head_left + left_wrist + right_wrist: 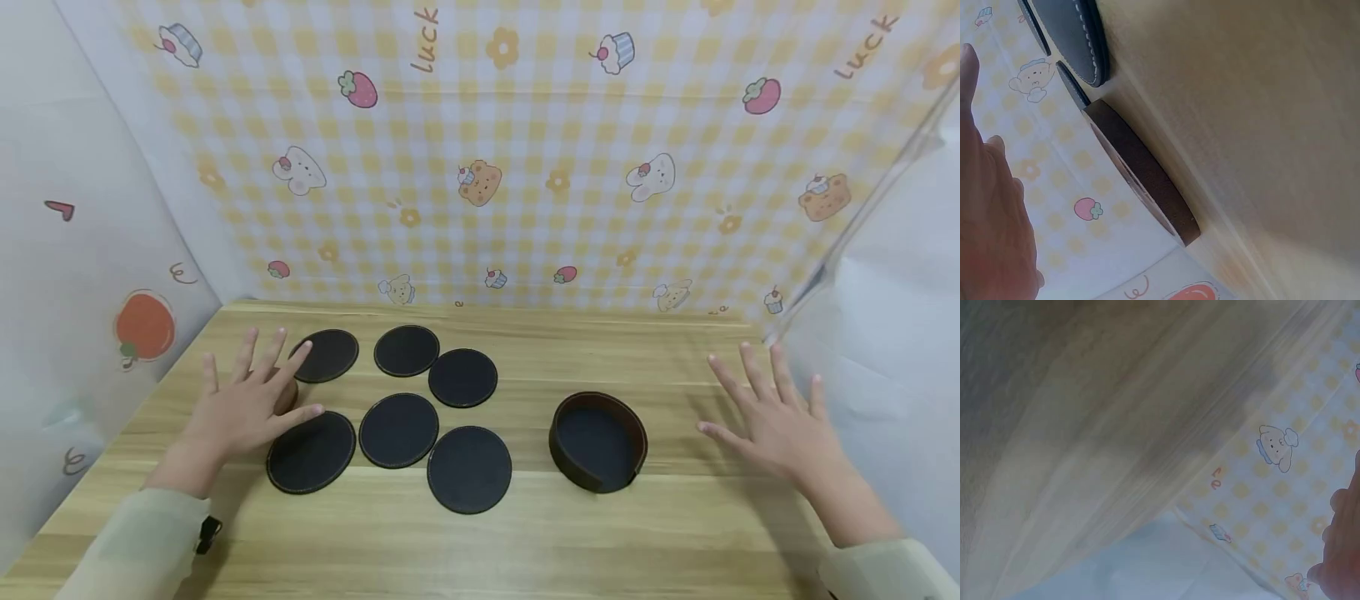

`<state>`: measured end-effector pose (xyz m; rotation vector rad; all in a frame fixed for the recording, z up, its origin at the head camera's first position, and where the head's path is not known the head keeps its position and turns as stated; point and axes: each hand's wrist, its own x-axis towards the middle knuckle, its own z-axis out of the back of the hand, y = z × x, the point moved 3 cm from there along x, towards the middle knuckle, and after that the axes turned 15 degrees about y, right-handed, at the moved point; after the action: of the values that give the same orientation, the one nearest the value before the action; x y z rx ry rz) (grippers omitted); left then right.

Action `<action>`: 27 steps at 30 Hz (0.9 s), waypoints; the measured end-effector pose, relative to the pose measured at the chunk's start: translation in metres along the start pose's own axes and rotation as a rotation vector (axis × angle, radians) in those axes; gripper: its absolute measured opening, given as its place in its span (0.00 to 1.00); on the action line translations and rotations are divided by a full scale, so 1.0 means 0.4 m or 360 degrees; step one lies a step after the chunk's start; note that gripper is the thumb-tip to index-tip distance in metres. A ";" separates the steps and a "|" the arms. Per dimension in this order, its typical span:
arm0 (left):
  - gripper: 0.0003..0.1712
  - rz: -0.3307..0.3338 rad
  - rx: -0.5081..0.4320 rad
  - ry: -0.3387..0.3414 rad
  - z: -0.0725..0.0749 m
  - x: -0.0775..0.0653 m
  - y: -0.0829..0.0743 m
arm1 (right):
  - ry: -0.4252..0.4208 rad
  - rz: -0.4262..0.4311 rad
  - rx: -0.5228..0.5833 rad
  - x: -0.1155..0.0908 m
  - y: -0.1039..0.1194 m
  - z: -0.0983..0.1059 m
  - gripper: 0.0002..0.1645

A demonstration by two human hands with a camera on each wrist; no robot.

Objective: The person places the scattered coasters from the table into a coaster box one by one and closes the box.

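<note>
My left hand (242, 408) hovers with spread fingers at the left of the table, holding nothing. Beneath it, partly hidden, is a low round brown piece (285, 393); the left wrist view shows its dark brown rim (1144, 172) from the side. Several round black coasters with stitched edges lie flat, a near-left one (311, 454) under the left thumb and a far-left one (330, 356) by the index fingertip. To the right stands a round coaster holder (564, 454), dark outside and brown inside, with a slot in its wall. My right hand (783, 425) spreads its fingers above the table's right side, gripping nothing.
The wood-grain table (570, 550) ends at a yellow checked cloth backdrop (525, 242) with cartoon prints. White sheets (907, 333) flank both sides. Other coasters (469, 471) lie mid-table, two at the back edge to edge.
</note>
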<state>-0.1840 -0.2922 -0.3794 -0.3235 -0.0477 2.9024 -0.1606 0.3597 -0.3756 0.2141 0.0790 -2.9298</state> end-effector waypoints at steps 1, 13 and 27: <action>0.55 -0.0002 -0.0003 -0.0001 -0.002 -0.001 -0.001 | 0.0005 0.0002 0.0000 -0.001 0.002 -0.001 0.57; 0.57 -0.0072 0.0042 0.0021 -0.003 -0.001 -0.032 | 0.0021 0.0071 0.0060 -0.003 0.045 -0.005 0.57; 0.56 -0.0223 0.0019 -0.0006 -0.007 -0.006 -0.095 | 0.0071 0.0161 0.0116 -0.002 0.102 -0.013 0.56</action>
<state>-0.1728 -0.2556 -0.3795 -0.3005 -0.0515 2.7635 -0.1508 0.3201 -0.3820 0.2862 -0.0312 -2.8299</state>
